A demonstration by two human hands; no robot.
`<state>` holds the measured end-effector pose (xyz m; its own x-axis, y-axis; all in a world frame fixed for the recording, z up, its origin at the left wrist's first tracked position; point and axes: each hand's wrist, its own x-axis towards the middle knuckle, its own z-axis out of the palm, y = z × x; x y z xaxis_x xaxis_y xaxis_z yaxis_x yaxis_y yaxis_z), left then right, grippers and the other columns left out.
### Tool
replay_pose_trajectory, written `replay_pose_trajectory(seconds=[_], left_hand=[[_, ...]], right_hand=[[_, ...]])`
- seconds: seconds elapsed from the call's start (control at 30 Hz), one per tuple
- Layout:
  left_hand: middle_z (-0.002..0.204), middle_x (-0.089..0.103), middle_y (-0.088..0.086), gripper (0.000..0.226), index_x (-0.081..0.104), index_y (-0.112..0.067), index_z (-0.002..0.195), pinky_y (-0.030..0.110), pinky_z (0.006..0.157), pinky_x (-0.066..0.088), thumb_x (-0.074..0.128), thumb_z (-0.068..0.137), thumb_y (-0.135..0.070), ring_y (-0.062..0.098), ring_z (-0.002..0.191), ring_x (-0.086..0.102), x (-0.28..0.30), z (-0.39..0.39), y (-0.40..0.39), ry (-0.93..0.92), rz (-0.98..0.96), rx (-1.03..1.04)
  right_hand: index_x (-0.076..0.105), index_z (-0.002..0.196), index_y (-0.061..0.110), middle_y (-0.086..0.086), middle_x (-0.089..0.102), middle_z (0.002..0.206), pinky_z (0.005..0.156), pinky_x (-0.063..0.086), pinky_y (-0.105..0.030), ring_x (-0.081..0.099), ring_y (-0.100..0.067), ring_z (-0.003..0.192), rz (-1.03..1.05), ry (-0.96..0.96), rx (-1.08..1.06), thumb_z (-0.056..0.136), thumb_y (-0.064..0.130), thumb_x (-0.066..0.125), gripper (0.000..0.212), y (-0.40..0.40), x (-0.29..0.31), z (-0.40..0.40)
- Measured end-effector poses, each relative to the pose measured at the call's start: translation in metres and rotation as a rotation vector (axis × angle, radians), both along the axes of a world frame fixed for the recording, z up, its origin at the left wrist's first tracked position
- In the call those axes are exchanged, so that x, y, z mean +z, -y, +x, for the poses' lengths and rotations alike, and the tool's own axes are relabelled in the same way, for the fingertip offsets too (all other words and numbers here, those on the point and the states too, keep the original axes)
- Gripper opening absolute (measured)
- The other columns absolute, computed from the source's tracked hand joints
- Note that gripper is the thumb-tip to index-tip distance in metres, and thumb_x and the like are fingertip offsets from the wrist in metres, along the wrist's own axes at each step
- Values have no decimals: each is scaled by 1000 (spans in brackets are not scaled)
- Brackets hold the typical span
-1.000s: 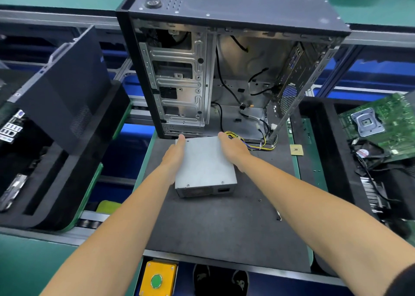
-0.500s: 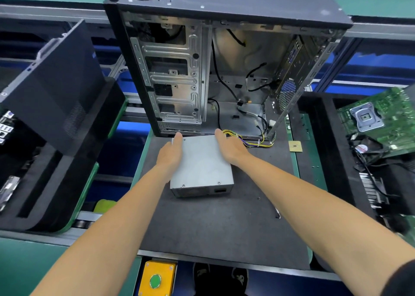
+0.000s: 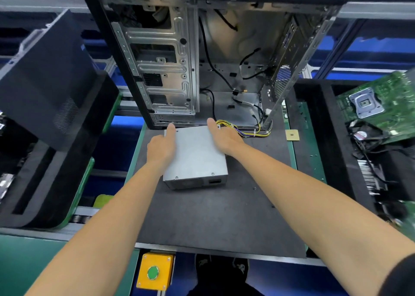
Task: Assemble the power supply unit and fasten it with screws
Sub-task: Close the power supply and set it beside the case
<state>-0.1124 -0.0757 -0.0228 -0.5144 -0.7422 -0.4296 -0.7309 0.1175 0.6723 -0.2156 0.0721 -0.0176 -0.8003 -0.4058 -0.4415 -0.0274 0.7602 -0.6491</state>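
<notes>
On the worktop (image 3: 215,217), your left hand (image 3: 160,147) and right hand (image 3: 224,137) clasp the power supply (image 3: 195,156) with straight fingers — likely heavy, rigid, smooth-sided — so grip its flanks.

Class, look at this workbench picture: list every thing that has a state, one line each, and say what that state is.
power supply unit: lying flat on the dark mat, outside the case, not yet fitted.
computer case: standing upright, side open, inside bare except for loose cables.
left hand: fingers straight, pressed against the unit's left side.
right hand: fingers straight, resting on the unit's right edge.
yellow wire bundle: trailing from the unit toward the case.
</notes>
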Motion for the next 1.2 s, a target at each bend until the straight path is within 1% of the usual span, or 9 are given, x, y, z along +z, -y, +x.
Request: replay_pose_trajectory(seconds=[0.07,0.17,0.3,0.53,0.73,0.87,0.97,1.03,1.2], left_hand=[[101,53,1,88,50,0,130,33,69,40,33,86,-74,22,85,54,0,2,-4,-8,-24,73],[123,52,10,96,41,-1,140,35,79,36,31,83,-77,25,97,49,2,3,-5,42,-11,77],[147,44,9,105,34,-11,148,40,106,38,32,72,-84,31,126,49,6,5,2,9,235,63],[142,49,5,106,36,-14,147,47,105,42,33,69,-85,31,122,53,16,3,0,-42,337,93],[149,42,-2,102,33,-24,149,48,112,34,41,66,-83,26,133,44,15,2,7,-92,464,55],[137,54,-2,86,45,-26,141,47,102,45,42,74,-80,26,120,57,12,-2,10,-69,518,78],[100,69,-8,44,60,-37,105,38,69,57,48,83,-73,17,84,70,14,-8,11,-122,493,138],[93,67,-11,33,56,-37,90,37,68,56,50,85,-69,16,78,68,15,-10,10,-142,403,170],[128,60,2,81,50,-21,136,47,102,46,36,82,-79,28,112,60,10,-11,11,-38,465,101]], right_hand=[[61,109,5,-13,59,113,82,36,-35,53,-28,100,2,59,-11,92,71,18,80,-5,3,0],[45,140,6,-7,47,141,102,37,-35,47,-28,125,-90,288,-47,89,72,35,84,-14,6,2],[47,139,12,-5,52,138,103,44,-41,53,-29,121,-131,457,-36,90,69,40,76,-21,9,7],[32,147,4,-6,37,150,90,32,-30,40,-27,131,-58,263,-15,94,66,30,82,-13,8,12],[33,146,8,-5,40,149,108,36,-43,43,-29,132,-160,436,-97,81,72,52,94,-12,7,9],[20,151,7,-3,32,153,104,29,-41,34,-27,137,-231,441,-174,83,68,56,98,-16,7,8],[30,148,8,-3,34,153,98,29,-37,34,-27,137,-239,435,-167,85,69,51,90,-14,10,7],[32,147,8,-5,35,152,93,31,-35,36,-28,136,-190,382,-133,87,71,44,88,-11,10,10],[41,141,1,-12,44,145,90,33,-34,43,-29,129,-27,200,-25,91,72,27,88,-12,10,17]])
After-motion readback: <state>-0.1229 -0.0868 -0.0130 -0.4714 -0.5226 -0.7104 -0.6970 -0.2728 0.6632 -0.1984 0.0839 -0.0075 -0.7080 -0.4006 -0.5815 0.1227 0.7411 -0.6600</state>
